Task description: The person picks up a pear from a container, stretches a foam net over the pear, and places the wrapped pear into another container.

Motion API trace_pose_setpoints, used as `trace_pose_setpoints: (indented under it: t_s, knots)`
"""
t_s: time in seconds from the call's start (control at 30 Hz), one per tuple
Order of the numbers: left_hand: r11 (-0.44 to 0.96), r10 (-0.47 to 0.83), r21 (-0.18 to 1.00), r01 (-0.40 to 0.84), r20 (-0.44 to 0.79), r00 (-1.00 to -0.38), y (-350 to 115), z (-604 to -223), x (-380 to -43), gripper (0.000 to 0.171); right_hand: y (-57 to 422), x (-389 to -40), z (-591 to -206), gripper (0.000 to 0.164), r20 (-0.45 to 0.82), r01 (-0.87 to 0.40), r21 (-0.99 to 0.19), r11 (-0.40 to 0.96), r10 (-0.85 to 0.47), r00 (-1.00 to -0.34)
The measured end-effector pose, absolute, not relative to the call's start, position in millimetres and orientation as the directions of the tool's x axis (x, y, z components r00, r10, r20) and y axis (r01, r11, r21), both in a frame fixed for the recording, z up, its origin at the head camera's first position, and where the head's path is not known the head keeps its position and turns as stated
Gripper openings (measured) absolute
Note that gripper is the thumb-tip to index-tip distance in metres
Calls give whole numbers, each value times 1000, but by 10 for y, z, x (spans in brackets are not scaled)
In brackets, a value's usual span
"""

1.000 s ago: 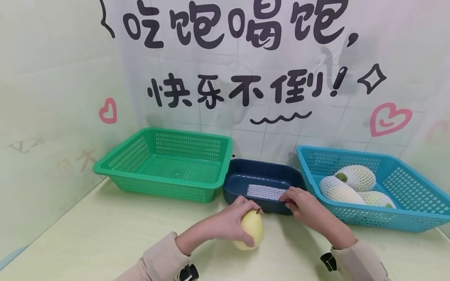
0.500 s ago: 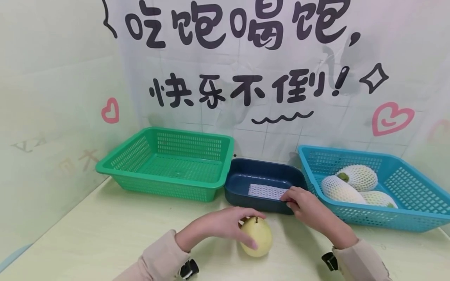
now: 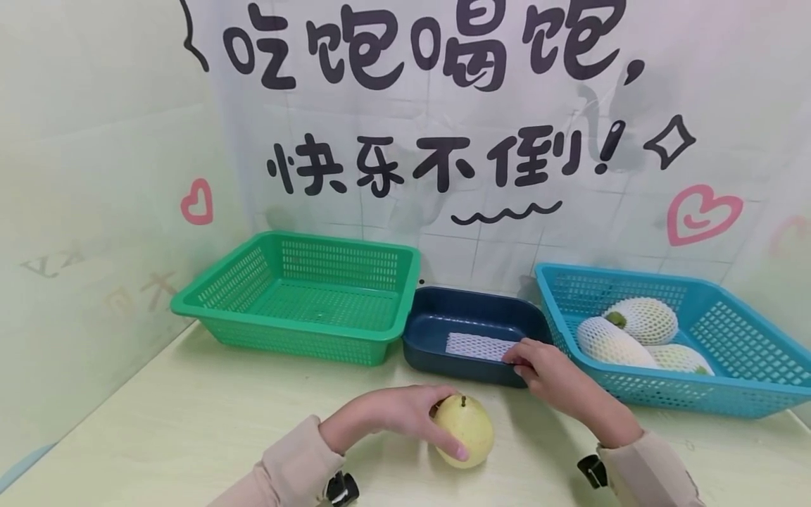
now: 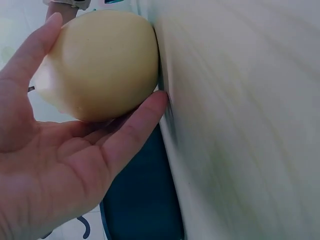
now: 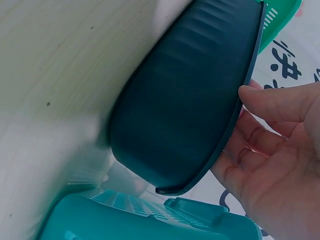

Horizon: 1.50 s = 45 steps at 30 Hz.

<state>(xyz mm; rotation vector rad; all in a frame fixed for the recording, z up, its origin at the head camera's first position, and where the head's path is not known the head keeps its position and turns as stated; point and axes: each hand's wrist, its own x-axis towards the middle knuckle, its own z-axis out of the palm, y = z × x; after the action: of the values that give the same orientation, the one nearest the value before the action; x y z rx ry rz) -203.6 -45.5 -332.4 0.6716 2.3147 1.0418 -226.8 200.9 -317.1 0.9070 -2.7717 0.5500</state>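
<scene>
A pale yellow pear (image 3: 473,426) stands stem up on the table in front of the dark blue basin (image 3: 437,362). My left hand (image 3: 402,415) holds the pear from its left side, thumb across the front and fingers behind it. In the left wrist view the little finger runs along under the pear (image 4: 105,65), close to the tabletop. My right hand (image 3: 551,370) pinches the basin's near rim at its right end; the right wrist view shows the thumb outside and the fingers inside. A flat white foam net (image 3: 478,346) lies in the basin.
A green mesh basket (image 3: 317,331) stands left of the basin. On the right a blue mesh basket (image 3: 678,387) holds several fruits in white foam nets (image 3: 643,320). Behind them hangs a white printed backdrop (image 3: 405,232).
The pear has gone from tilted in my left hand to upright, slightly right and nearer to me. My left fingers have shifted around it. The right hand has stayed on the basin rim.
</scene>
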Motion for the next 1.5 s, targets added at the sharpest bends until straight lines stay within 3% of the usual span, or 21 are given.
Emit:
trace_pose_setpoints:
  t_s: [0.2,0.47,0.8,1.5]
  knots:
    - [578,624,787,217,-255,-739,-472,-3311,-2026,57,1974,-2291,-3221,14,225,-606,-281,744,-563,-796]
    - [573,641,791,217,-267,-720,-473,-3295,-2036,59,1898,-2263,-3279,31,127,-503,-220,836,-486,-865]
    - [577,645,788,216,-277,-712,-469,-3291,-2042,60,1862,-2240,-3330,40,180,-458,-128,880,-433,-883]
    - [586,642,776,232,-270,-718,-485,-3288,-2013,57,1856,-2273,-3334,50,176,-428,-145,892,-402,-898]
